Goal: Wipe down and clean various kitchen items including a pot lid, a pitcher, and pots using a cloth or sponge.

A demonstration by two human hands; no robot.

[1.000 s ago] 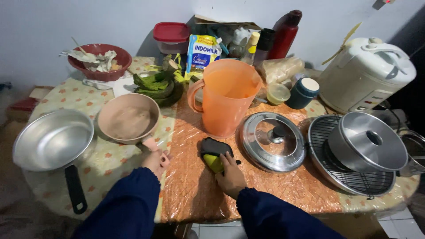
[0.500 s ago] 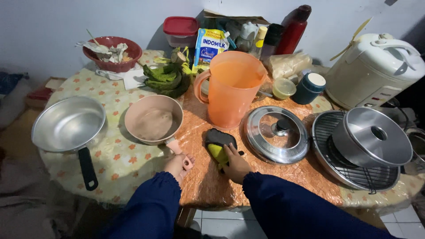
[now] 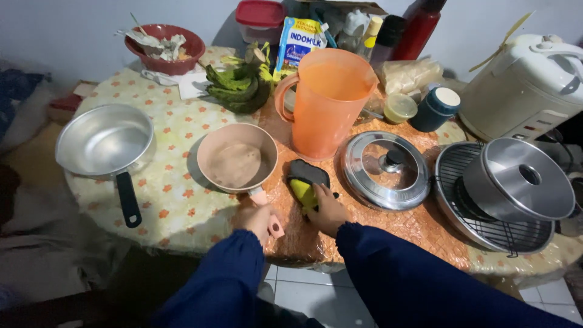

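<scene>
Head camera view: a person in dark blue sleeves is working at a crowded tabletop (image 3: 182, 200), the left hand (image 3: 258, 220) closing its fingers around the handle of a pink round saucepan (image 3: 238, 158), seemingly to steady it, while the right hand (image 3: 328, 212) is pressing curled fingers onto a yellow-and-black scouring sponge (image 3: 306, 185) lying beside a tall orange plastic jug (image 3: 328, 103).

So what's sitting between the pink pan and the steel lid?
In the head view, a yellow-and-black sponge under the right hand, between pink pan and steel lid.
</scene>
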